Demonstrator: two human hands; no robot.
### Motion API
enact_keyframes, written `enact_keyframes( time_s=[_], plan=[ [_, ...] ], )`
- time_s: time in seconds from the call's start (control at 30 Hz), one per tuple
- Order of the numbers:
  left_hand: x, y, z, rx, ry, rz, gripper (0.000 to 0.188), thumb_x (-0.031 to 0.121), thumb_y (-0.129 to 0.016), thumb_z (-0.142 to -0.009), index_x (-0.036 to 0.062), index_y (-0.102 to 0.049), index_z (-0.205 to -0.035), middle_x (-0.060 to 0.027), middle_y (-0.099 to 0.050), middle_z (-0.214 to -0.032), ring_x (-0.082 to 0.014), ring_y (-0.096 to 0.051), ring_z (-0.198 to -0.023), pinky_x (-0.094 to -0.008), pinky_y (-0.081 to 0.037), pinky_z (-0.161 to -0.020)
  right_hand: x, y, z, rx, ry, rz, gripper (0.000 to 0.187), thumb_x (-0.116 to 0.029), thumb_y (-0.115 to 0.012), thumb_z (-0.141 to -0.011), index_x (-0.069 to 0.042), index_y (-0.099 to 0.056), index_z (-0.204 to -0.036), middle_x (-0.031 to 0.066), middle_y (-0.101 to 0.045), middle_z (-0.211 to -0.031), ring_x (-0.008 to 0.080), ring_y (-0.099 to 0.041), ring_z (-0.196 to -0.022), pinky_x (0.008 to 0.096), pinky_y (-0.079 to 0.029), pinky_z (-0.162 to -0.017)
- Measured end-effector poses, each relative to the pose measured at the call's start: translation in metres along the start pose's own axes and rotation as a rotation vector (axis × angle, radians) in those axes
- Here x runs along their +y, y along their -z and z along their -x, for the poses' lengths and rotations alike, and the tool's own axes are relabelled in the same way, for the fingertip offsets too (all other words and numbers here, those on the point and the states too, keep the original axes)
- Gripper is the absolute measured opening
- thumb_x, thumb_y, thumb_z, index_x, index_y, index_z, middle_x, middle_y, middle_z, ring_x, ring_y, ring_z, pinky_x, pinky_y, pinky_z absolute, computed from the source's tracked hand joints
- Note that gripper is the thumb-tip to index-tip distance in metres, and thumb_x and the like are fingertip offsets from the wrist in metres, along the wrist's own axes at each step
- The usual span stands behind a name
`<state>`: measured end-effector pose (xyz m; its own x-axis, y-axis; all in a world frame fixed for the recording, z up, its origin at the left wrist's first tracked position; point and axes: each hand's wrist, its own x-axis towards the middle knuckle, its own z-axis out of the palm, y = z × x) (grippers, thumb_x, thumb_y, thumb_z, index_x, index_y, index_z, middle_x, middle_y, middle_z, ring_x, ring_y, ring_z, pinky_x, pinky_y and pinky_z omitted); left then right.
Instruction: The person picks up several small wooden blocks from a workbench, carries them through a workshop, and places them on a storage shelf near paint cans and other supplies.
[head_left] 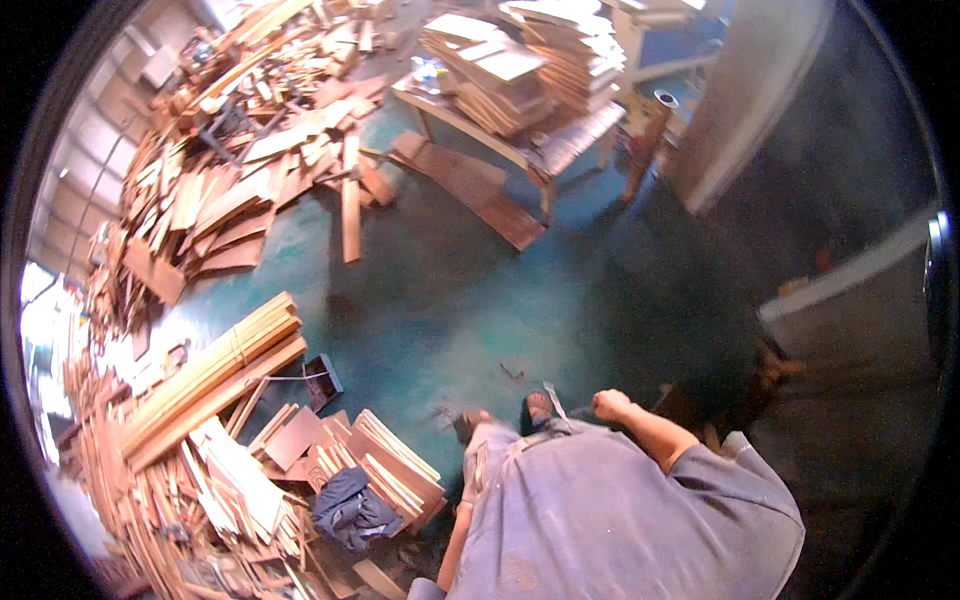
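The right hand (611, 404) is seen curled into a closed fist with nothing visibly held, raised beside the person's hip above the teal floor (440, 300). The left hand is hidden low beside the body, only its forearm (455, 545) being shown, so the state of its fingers cannot be told. Nearest that forearm, stacked boards (385, 465) are laid on the floor, with a dark cloth (350, 510) touching them.
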<state>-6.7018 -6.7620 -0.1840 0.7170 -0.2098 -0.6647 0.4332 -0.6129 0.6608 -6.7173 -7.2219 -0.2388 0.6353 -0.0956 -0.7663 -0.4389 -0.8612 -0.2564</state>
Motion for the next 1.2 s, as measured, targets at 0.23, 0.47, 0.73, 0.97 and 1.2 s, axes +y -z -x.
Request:
enact_keyframes(
  time_s=[0.23,0.47,0.73,0.97,1.2],
  plan=[
    [0.038,0.067,-0.067,-0.215,-0.092,-0.163,0.054,0.041,-0.059,-0.097,0.0048,-0.058,-0.137,-0.0266,-0.06,-0.134,-0.0427,-0.056,-0.127,-0.0493,-0.043,-0.109,0.052,-0.049,0.052,0.085,-0.289,-0.164,0.022,-0.016,-0.067,-0.078,-0.008,-0.077,-0.095,0.0211,-0.075,-0.101,0.0397,-0.073,-0.097,0.0505,-0.059,-0.083],
    [0.084,0.094,-0.138,-0.457,-0.161,-0.315,0.055,0.042,-0.059,-0.097,0.0049,-0.058,-0.138,-0.0269,-0.06,-0.135,-0.0428,-0.055,-0.128,-0.0492,-0.042,-0.11,-0.019,-0.146,0.102,0.066,-0.518,-0.578,0.031,-0.027,-0.057,-0.093,-0.01,-0.076,-0.11,0.0208,-0.072,-0.116,0.0403,-0.068,-0.113,0.0504,-0.054,-0.095],
    [0.123,0.097,-0.202,-0.65,-0.436,-0.371,0.057,0.043,-0.059,-0.097,0.0049,-0.057,-0.139,-0.0272,-0.059,-0.137,-0.0429,-0.054,-0.129,-0.049,-0.041,-0.112,-0.086,-0.197,0.08,0.314,-0.601,-0.907,0.031,-0.027,-0.047,-0.099,-0.008,-0.07,-0.107,0.0244,-0.07,-0.115,0.0443,-0.067,-0.109,0.0531,-0.053,-0.09],
    [0.136,0.074,-0.223,-0.78,-0.692,-0.703,0.066,0.053,-0.055,-0.099,0.0029,-0.052,-0.142,-0.0271,-0.056,-0.141,-0.0403,-0.054,-0.131,-0.0423,-0.044,-0.109,-0.082,-0.175,0.086,0.338,-0.505,-0.791,0.032,-0.027,-0.052,-0.094,-0.006,-0.072,-0.107,0.0227,-0.073,-0.11,0.0403,-0.069,-0.103,0.0493,-0.054,-0.088],
    [0.139,0.04,-0.214,-0.571,-0.412,-0.417,0.04,0.039,-0.061,-0.096,0.0023,-0.068,-0.11,-0.022,-0.07,-0.104,-0.0365,-0.065,-0.095,-0.0434,-0.051,-0.084,-0.034,-0.164,0.085,0.222,-0.421,-0.672,0.03,-0.023,-0.058,-0.089,-0.006,-0.074,-0.107,0.0212,-0.074,-0.11,0.039,-0.07,-0.104,0.0478,-0.055,-0.09]
  ],
)
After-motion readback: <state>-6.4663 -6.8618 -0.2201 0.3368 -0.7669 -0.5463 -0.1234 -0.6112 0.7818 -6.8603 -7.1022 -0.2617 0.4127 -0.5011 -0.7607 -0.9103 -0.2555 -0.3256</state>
